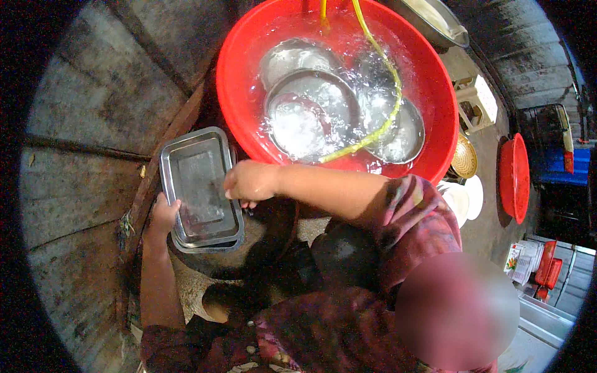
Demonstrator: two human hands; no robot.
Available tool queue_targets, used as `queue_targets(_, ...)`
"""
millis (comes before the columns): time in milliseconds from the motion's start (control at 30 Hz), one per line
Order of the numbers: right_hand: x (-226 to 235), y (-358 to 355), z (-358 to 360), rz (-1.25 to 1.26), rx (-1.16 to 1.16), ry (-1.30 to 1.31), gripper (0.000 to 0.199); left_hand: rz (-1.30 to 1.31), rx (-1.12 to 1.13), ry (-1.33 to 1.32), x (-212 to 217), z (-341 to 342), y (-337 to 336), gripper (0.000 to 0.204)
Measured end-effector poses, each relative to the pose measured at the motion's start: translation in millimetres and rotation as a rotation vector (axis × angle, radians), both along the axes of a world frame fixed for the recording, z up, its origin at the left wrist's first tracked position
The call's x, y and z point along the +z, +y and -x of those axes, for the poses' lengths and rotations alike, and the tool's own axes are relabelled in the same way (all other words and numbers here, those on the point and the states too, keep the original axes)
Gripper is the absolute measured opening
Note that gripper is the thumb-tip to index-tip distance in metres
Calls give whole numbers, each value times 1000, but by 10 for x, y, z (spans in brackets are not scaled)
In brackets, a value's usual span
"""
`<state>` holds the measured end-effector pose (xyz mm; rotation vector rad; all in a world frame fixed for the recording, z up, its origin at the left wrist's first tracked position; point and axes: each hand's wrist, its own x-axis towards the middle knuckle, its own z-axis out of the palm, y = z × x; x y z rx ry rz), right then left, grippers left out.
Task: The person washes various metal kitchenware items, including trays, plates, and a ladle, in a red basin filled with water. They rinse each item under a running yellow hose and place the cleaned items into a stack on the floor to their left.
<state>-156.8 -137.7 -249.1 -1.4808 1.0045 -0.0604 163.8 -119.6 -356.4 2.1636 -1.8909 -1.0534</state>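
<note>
A rectangular metal tray (pixel 198 177) lies tilted at the left, with a second metal rim showing beneath it, so it looks stacked. My left hand (pixel 163 216) grips its left rim, thumb over the edge. At the right rim is my right hand (pixel 252 182), its fingers curled in against the tray; whether it holds anything small is hidden. Just beyond stands a big red basin (pixel 231 105) of water. Round metal pans (pixel 312 93) lie in the water, and a yellow hose (pixel 393 71) runs down into it.
Below the tray is a dark round surface (pixel 252 248). A metal wall (pixel 81 118) rises close on the left. Right of the basin are a metal basin (pixel 457 34), a pale crate (pixel 488 102), a yellowish strainer (pixel 464 157) and white bowls (pixel 474 198). Farther right stands another red basin (pixel 513 180).
</note>
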Motion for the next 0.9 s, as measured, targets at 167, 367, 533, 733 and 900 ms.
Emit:
queue_targets(167,-57,-460,848,629,-619,-75,24,-26,20,-2,91,60,22,42)
queue_targets(367,-1339,-620,1927,320,-538,770,45,-95,-94,-120,217,-49,72,37)
queue_targets(533,-2153,-489,2341,202,-301,919,32,-14,-120,-61,84,262,-54,32)
queue_targets(733,-1381,-409,1717,230,-621,921,21,-55,-38,-99,304,124,96,30)
queue_targets(900,-1265,-411,1913,340,-622,1054,23,-11,-87,-96,182,209,-2,31)
